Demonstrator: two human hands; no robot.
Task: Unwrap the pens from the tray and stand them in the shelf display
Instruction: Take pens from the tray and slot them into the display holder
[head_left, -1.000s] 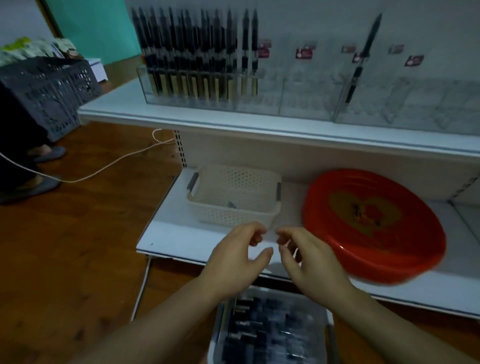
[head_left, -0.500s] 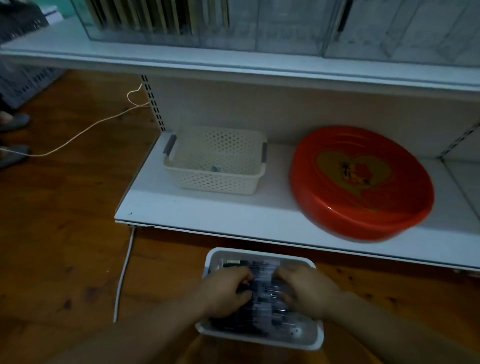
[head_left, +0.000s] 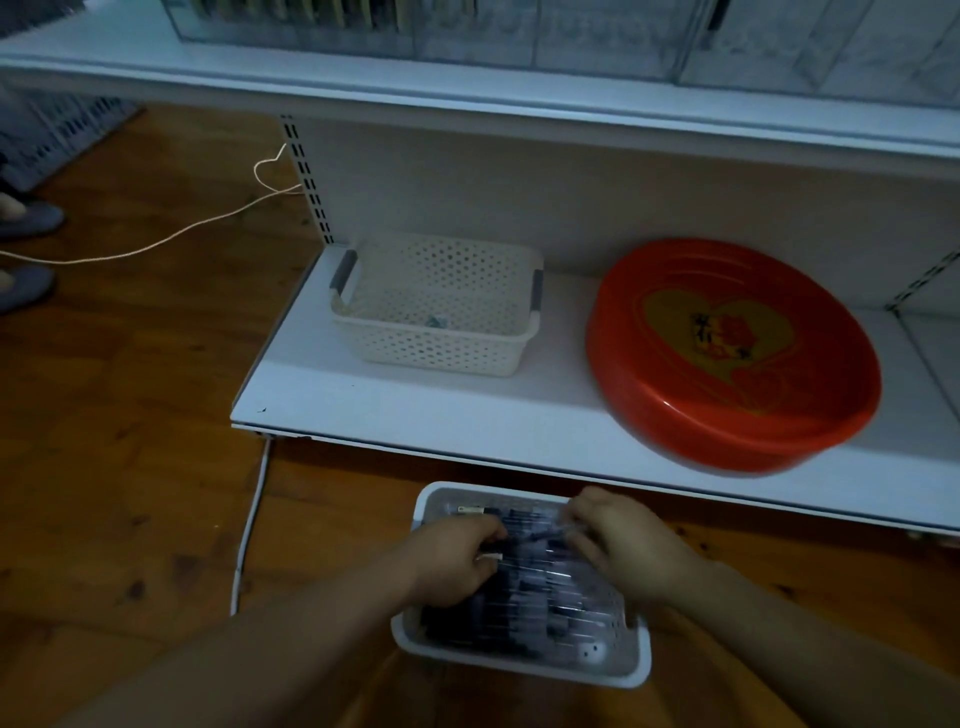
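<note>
Pens (head_left: 524, 597), dark and wrapped, lay heaped in the white tray (head_left: 631, 670) on the floor below the lower shelf (head_left: 415, 410). My left hand (head_left: 457, 558) and right hand (head_left: 623, 540) were both down among them, fingers curled; I couldn't tell whether either gripped a pen.

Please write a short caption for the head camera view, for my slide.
Both hands, left and right, reach into the white plastic tray of wrapped dark pens on the wooden floor.
</note>
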